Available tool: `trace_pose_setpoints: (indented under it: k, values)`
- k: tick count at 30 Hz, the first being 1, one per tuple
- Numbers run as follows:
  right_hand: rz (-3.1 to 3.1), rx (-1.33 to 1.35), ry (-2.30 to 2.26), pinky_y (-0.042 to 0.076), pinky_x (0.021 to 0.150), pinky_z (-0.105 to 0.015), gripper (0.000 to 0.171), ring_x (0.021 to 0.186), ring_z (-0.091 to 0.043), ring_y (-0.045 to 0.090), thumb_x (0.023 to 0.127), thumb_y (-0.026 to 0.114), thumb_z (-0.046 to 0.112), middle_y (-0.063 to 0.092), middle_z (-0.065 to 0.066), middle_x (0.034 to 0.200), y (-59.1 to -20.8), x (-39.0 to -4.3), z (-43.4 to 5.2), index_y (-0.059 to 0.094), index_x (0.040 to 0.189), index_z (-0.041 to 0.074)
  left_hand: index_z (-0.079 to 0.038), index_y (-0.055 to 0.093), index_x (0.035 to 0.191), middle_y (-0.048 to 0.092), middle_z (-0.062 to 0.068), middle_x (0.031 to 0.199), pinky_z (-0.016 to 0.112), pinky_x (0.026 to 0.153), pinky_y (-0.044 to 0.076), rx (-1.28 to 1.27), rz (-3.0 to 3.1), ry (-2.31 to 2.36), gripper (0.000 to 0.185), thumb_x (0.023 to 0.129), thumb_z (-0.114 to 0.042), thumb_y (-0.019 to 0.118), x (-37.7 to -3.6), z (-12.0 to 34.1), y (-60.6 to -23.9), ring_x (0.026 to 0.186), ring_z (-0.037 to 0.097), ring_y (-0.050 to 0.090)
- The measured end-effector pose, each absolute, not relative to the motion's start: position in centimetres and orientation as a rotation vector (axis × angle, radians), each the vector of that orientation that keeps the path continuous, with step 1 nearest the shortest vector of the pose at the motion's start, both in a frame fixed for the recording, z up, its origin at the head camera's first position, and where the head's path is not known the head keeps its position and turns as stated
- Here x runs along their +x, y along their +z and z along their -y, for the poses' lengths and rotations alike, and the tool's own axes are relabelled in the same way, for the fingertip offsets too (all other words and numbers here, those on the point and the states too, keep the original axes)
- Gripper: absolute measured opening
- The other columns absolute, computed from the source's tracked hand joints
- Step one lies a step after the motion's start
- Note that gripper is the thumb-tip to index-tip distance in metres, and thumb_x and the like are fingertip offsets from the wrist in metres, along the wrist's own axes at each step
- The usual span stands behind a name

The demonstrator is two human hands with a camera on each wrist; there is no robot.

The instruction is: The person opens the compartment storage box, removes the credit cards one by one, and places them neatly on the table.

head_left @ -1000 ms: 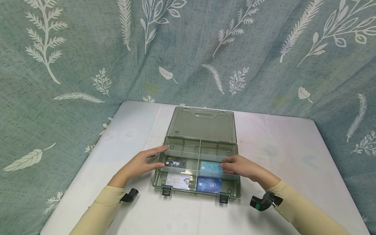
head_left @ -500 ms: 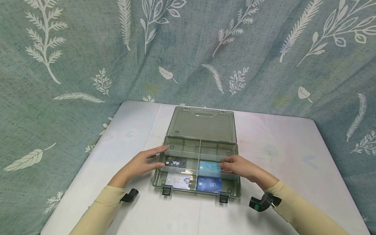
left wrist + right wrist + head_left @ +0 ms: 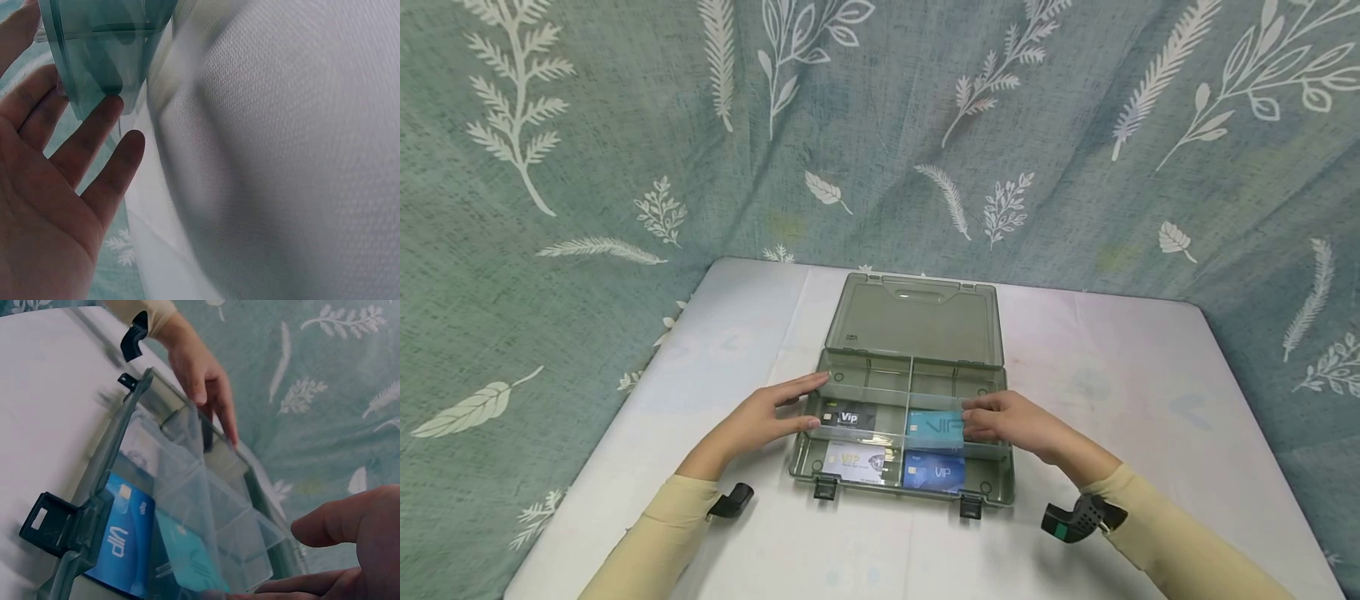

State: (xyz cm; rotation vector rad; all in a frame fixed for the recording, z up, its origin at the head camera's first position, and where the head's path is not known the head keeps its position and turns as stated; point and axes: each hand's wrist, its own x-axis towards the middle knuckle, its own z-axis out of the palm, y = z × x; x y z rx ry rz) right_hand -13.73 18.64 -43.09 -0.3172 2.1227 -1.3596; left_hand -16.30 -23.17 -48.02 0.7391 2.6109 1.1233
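- Leaf-print blue-green fabric (image 3: 865, 142) hangs behind and beside the tabletop (image 3: 775, 550).
- One translucent divided case (image 3: 917, 321) lies between the hands, its lid folded back to the tabletop's far edge; six compartments, two latches (image 3: 825, 487).
- Two hands: left hand (image 3: 760, 419), fingers spread, at the case's left wall; right hand (image 3: 1018, 425), thumb apart from extended fingers, beside the teal card (image 3: 934, 431).
- Four cards: black card (image 3: 837, 416) and teal, middle row; white card (image 3: 853, 463) and blue card (image 3: 934, 473), row toward the near edge.
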Motion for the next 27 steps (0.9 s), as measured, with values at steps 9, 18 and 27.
trace_pose_setpoints:
  k: [9,18,27]
  values:
    - [-2.119,-0.323,-1.427,0.052,0.105,-0.05,0.053,0.118,-0.038,0.065,0.107,0.053,0.02,0.055,-0.031,0.14,-41.9,-13.8,-18.5,0.044,0.145,-0.015,-0.021,0.047,0.155,0.039,0.002,0.161,0.049,0.115,0.041,0.729,-2.593,1.138,0.073,0.091,-0.04,0.076,-16.2,23.1,-47.9,0.145,0.031,0.04]
    - [-2.125,-0.35,-1.468,0.052,0.104,-0.048,0.048,0.119,-0.037,0.065,0.108,0.051,0.017,0.056,-0.029,0.14,-41.6,-13.9,-18.2,0.045,0.145,-0.012,-0.019,0.046,0.155,0.039,0.002,0.161,0.05,0.115,0.04,0.723,-2.598,1.128,0.074,0.091,-0.039,0.076,-16.1,22.9,-47.8,0.146,0.031,0.039]
    - [-2.148,-0.414,-1.5,0.055,0.101,-0.047,0.044,0.117,-0.041,0.063,0.108,0.052,0.015,0.063,-0.023,0.134,-42.2,-14.4,-17.6,0.05,0.144,-0.009,-0.024,0.046,0.155,0.039,0.005,0.161,0.051,0.115,0.04,0.722,-2.602,1.131,0.073,0.091,-0.04,0.076,-16.1,23.1,-47.8,0.146,0.032,0.039]
